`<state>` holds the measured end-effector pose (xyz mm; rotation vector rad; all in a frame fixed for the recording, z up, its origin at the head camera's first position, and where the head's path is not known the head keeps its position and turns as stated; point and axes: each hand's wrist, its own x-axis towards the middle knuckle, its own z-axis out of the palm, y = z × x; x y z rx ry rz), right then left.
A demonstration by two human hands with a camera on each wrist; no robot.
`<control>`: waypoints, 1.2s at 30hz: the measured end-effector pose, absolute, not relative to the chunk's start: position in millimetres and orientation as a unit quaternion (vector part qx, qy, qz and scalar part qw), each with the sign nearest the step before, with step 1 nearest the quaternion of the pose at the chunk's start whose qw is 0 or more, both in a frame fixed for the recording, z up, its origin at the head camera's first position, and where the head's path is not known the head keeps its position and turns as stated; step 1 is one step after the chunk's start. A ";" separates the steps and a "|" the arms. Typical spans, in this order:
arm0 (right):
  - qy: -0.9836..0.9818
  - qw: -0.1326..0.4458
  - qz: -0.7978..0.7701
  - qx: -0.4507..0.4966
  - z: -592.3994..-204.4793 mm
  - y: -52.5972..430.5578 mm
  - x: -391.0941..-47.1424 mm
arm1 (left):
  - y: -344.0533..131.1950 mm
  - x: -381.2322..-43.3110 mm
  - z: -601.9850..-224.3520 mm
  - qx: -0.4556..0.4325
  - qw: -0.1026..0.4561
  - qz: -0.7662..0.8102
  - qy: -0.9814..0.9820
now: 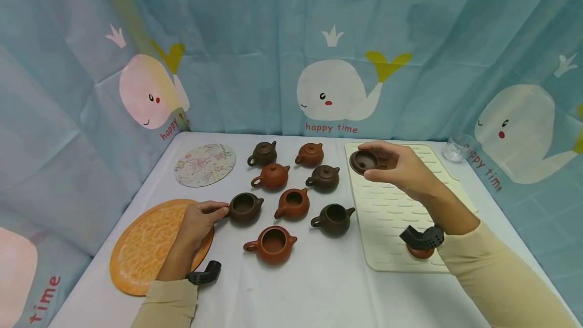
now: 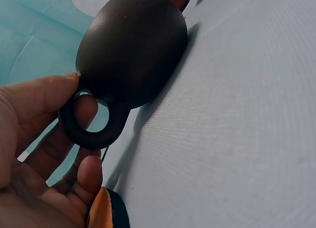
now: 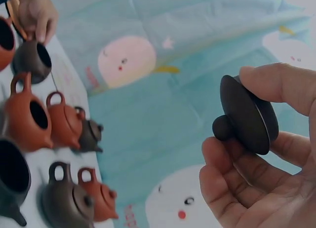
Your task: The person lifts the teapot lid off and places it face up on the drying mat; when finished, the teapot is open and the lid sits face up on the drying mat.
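My left hand pinches the ring handle of a dark brown lidless teapot on the white cloth. In the left wrist view the thumb lies at the top of the handle, where it joins the rounded body. Raised over the pale mat, my right hand grips a dark brown teapot lid by its edge, between thumb and fingers. The lid's round knob shows in the right wrist view. Near the left hand stand an open reddish teapot and another open reddish one.
Lidded teapots, two reddish and two dark, stand farther back. An open dark teapot stands beside the cream mat. A reddish lid lies partly hidden under the right wrist. Around them are a clear cup, orange round mat and patterned mat.
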<state>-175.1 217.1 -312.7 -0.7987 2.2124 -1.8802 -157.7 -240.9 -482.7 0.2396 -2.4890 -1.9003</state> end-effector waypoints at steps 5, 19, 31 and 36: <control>0.759 0.060 -0.595 -0.260 -319.6 236.9 -173.6 | -240.8 -157.9 -482.8 0.074 -0.002 -0.607 -0.791; 0.793 0.073 -0.572 -0.199 -342.7 271.3 -175.1 | -241.4 -158.9 -482.3 0.075 0.003 -0.598 -0.798; 0.826 0.100 -0.533 -0.154 -370.8 290.5 -181.6 | -240.5 -159.2 -483.9 0.079 0.005 -0.599 -0.797; 0.846 0.110 -0.502 -0.140 -383.5 299.5 -184.2 | -240.7 -159.9 -484.7 0.078 0.005 -0.604 -0.793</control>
